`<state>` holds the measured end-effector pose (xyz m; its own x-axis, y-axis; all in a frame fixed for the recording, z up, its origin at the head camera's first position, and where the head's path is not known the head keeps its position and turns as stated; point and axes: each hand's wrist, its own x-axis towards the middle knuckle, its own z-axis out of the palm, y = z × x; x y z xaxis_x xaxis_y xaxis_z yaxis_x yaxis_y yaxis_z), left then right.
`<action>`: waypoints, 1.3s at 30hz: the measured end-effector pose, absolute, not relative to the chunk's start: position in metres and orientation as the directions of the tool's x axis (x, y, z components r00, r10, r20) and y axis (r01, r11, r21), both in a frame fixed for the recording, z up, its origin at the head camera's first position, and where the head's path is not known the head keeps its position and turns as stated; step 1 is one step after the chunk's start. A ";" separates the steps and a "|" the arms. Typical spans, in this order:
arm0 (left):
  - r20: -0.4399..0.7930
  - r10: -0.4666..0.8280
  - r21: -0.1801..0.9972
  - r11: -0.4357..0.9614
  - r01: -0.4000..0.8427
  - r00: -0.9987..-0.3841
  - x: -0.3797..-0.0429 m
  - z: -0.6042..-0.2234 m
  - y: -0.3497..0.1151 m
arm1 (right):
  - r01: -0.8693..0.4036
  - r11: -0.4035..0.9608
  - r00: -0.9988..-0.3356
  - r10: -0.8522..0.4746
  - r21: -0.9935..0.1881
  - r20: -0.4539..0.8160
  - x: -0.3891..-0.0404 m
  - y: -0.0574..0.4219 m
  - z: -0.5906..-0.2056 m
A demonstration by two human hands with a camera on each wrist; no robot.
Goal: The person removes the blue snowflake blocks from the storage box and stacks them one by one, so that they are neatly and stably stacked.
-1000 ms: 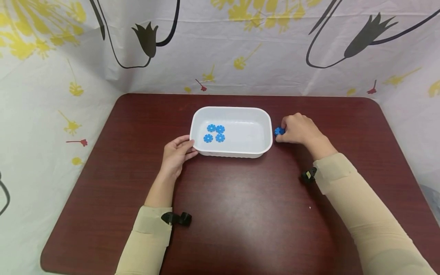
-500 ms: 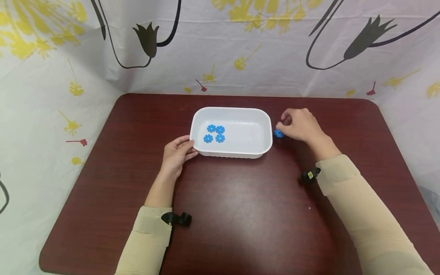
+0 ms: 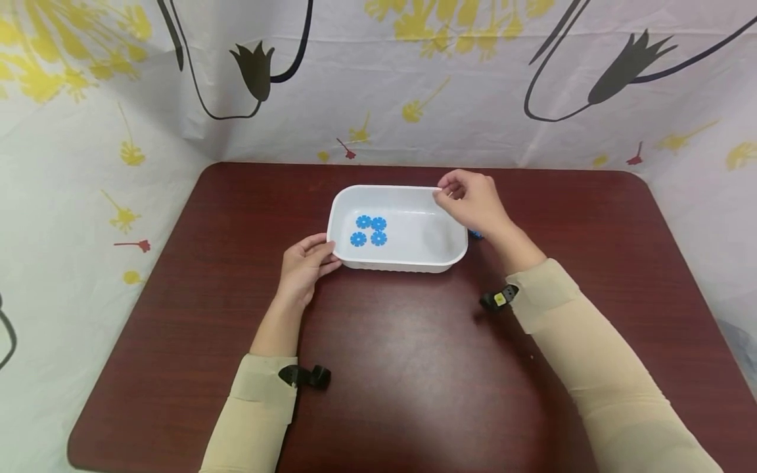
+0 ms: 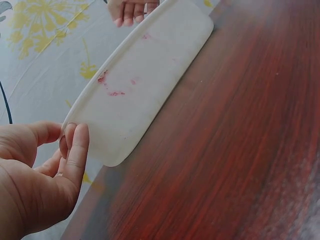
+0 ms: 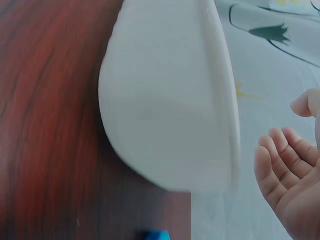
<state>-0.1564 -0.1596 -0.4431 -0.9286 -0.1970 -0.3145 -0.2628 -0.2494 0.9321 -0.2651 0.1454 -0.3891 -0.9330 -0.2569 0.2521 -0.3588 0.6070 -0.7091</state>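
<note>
A white plastic tray (image 3: 414, 266) stands on the table with several blue notched discs (image 3: 378, 238) lying flat in its left part. My left hand (image 3: 301, 266) holds the tray's left end, thumb on the rim and fingers beneath it; in the left wrist view the left hand (image 4: 47, 175) pinches that edge. Over the tray's far right corner hovers my right hand (image 3: 473, 200). In the right wrist view the right hand (image 5: 295, 170) has loosely bent fingers, thumb apart, with nothing between them. Beside the tray's right end, a blue disc piece (image 3: 476, 234) is mostly hidden behind the right wrist.
The dark red wooden table (image 3: 390, 368) has rounded corners. A white cloth with printed flowers (image 3: 473, 118) hangs behind it and along the sides. Black camera straps (image 3: 304, 376) sit on both sleeves. Reddish stains (image 4: 102, 77) mark the tray's outer side.
My right hand has let go of the blue disc piece right of the tray, lifted, and moved left over the tray's far right corner. The left hand and tray stay put.
</note>
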 end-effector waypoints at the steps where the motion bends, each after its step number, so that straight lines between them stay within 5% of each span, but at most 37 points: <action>1: -0.315 -0.198 0.932 -0.250 -0.263 -0.928 -0.156 -0.443 -0.160 | -0.368 0.602 -0.929 -0.264 -0.709 0.258 -0.265 0.140 -0.390; 39: -0.301 -0.180 0.929 -0.278 -0.245 -0.937 -0.154 -0.443 -0.158 | -0.362 0.705 -0.884 -0.467 -0.609 -0.016 -0.275 0.048 -0.421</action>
